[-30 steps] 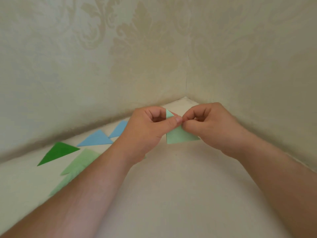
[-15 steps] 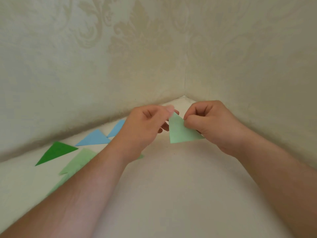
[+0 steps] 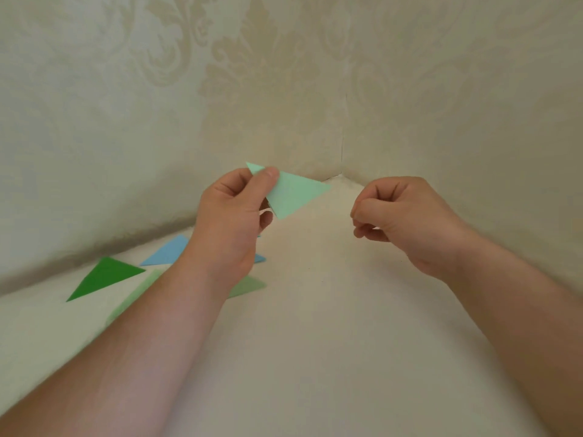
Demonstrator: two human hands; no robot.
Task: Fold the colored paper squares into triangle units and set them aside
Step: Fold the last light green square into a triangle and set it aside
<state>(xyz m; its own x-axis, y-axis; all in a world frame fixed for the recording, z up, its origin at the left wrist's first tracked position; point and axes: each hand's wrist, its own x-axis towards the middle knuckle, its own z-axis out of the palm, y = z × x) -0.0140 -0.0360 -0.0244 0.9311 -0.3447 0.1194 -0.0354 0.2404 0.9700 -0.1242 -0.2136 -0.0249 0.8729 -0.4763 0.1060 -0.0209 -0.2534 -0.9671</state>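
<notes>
1. We hold the mint-green triangle (image 3: 295, 193) in the air in our left hand (image 3: 232, 222); the thumb (image 3: 266, 181) presses its upper left part against the fingers curled behind it. From the thumb the paper juts toward 3 o'clock, with one corner at 3 o'clock, one at 6 o'clock and a small tip showing past the thumb at 10 o'clock.
2. Our right hand (image 3: 400, 216) hangs at 3 o'clock of the triangle, well apart from it. Its fingers are curled into a loose fist with thumb against forefinger, and we see nothing held in it.
3. The triangle lies between the two hands, touching only the left one, and floats above the pale surface (image 3: 315, 342) in front of the corner where two patterned walls (image 3: 126, 105) meet.
4. On the surface at 7 to 8 o'clock of the left hand we see finished units: a dark green triangle (image 3: 104, 277) farthest left and a blue triangle (image 3: 167, 252) beside it, partly under our wrist.
5. A second blue tip (image 3: 260, 258) shows at the right edge of the left wrist.
6. Pale green pieces (image 3: 247, 287) lie under the left forearm; their shape is mostly hidden.
</notes>
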